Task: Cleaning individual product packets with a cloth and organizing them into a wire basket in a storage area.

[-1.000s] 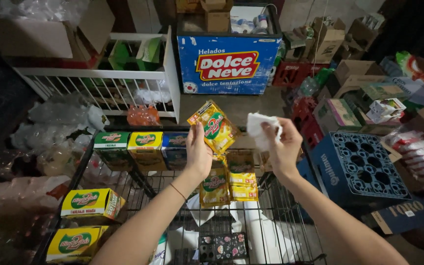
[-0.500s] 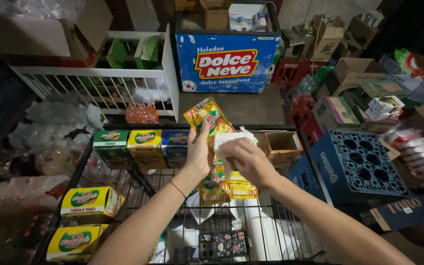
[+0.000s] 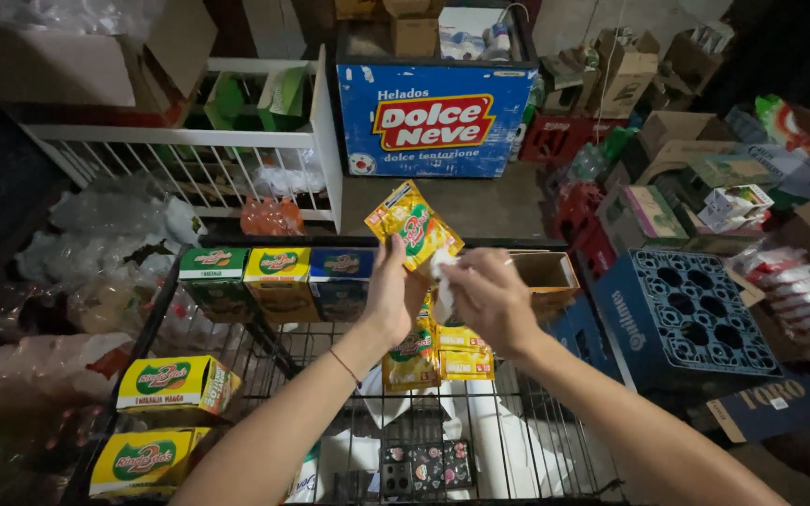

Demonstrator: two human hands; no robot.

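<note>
the left hand [image 3: 391,298] pinches a yellow sachet [image 3: 413,223] upright over the wire cart [image 3: 264,361]. the right hand [image 3: 489,298] is clenched on a white cloth [image 3: 442,281] against the sachet's lower edge. best to keep the sachet steady and wipe with light, even strokes.

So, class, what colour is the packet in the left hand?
Yellow packet, red-green logo; head view.

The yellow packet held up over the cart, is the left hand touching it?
Touching. The head view shows the left hand gripping the yellow packet by its lower edge, fingers overlapping it with no gap.
</note>
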